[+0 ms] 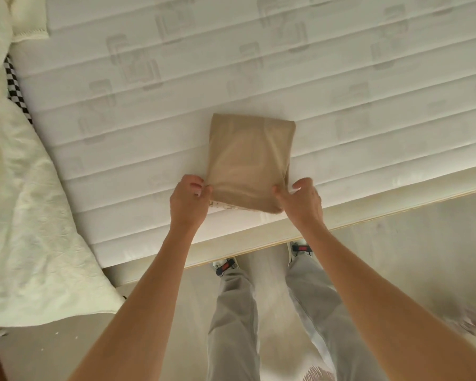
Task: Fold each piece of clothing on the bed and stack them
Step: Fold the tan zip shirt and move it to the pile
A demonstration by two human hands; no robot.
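White quilted mattress (286,64) on pale wooden bed frame (396,213); cream crumpled blanket (25,202) at left; light wood-look floor (396,257).

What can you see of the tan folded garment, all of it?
The tan garment is a soft, slightly sheer-looking fabric folded into a compact, roughly rectangular packet, a few creases across its top. It lies flat on the white quilted mattress, near the edge closest to the person. The left hand pinches its near left corner and the right hand pinches its near right corner. A bit of pale patterned fabric shows under its near edge; what that is cannot be told.
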